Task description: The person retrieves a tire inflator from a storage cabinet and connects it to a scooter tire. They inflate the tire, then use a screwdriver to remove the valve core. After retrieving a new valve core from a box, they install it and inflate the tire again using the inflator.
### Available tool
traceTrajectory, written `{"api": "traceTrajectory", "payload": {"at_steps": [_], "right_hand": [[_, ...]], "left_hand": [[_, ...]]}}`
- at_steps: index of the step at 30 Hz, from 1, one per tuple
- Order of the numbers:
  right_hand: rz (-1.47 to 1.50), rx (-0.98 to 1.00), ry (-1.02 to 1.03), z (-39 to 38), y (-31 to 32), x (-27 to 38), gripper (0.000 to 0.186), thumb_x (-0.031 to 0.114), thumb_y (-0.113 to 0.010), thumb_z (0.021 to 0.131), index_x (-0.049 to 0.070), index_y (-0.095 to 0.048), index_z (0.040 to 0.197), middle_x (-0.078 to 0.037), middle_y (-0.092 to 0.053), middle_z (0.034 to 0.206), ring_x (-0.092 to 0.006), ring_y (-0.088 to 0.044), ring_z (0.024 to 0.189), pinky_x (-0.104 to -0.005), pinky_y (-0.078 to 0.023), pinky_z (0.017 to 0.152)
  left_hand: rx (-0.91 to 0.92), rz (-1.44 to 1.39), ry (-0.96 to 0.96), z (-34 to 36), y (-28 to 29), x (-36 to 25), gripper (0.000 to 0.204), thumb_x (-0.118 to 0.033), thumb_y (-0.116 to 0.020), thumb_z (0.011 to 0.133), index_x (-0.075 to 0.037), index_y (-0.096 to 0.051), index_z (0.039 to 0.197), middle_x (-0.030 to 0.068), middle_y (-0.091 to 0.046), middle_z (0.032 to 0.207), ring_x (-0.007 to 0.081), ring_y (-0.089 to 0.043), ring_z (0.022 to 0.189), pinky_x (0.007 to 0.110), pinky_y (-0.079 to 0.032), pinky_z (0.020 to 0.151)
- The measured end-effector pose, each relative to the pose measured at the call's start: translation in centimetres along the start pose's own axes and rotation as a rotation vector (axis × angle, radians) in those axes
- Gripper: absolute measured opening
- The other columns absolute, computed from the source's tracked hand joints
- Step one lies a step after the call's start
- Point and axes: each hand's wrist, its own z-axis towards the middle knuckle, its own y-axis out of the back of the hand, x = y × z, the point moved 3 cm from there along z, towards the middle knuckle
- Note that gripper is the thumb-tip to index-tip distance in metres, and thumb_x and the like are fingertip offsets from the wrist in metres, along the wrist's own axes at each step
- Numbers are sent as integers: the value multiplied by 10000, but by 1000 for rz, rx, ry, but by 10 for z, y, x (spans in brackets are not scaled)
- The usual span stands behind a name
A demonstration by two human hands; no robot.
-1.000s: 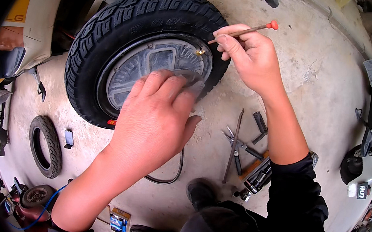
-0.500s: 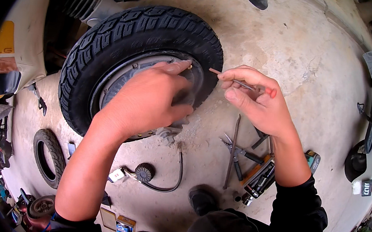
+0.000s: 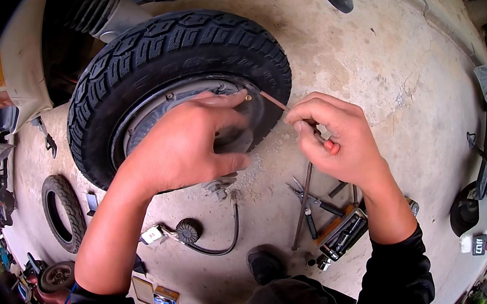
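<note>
While our right hand pinches the red-ended tool, our left hand has fingers spread, nothing visibly held, index tip just beside the brass valve. Tool tip's near the inner edge of the tyre, behind our left; contact unclear. Loose pinch could let it slip into rubber or finger. Below: pliers, hose. Concrete right of the tyre gives elbow room.

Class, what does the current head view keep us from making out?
All in the head view:
Wheel hub: partly hidden behind the left hand.
Red-tipped rod: middle covered by the right hand.
White vehicle body: cut off by the picture's dark left rim.
Tyre sidewall: raised lettering too faint to read.
</note>
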Motion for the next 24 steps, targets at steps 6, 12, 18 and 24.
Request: {"api": "traceTrajectory", "payload": {"at_steps": [6,12,18,24], "right_hand": [[9,5,-19,22,1,5,158,-51,-547,751,-5,-645,865,-60,-602,642,-113,-551,538,-244,-431,511],[-14,0,-8,34,1,0,95,27,-592,714,13,-632,799,-96,-582,609,-210,-555,517,-310,-433,500],[-111,73,61,39,2,4,128,12,-584,696,3,-633,814,-123,-589,639,-257,-570,543,-328,-441,509],[-157,142,54,42,5,11,137,9,-591,685,-6,-631,815,-147,-601,680,-299,-583,584,-355,-460,535]], "left_hand": [[-2,-9,12,2,0,-1,414,-132,-807,607,27,-676,966,273,-540,1289,392,-561,1128,390,-413,1006],[-7,-14,9,2,0,-1,390,-120,-808,602,30,-650,925,274,-559,1259,390,-574,1093,388,-440,964],[-9,-1,-4,2,-1,1,381,-109,-813,590,28,-634,897,277,-573,1233,388,-581,1071,388,-450,946],[-28,-6,-18,1,-2,2,389,-106,-817,585,29,-631,899,278,-582,1216,385,-583,1067,382,-452,943]]}}
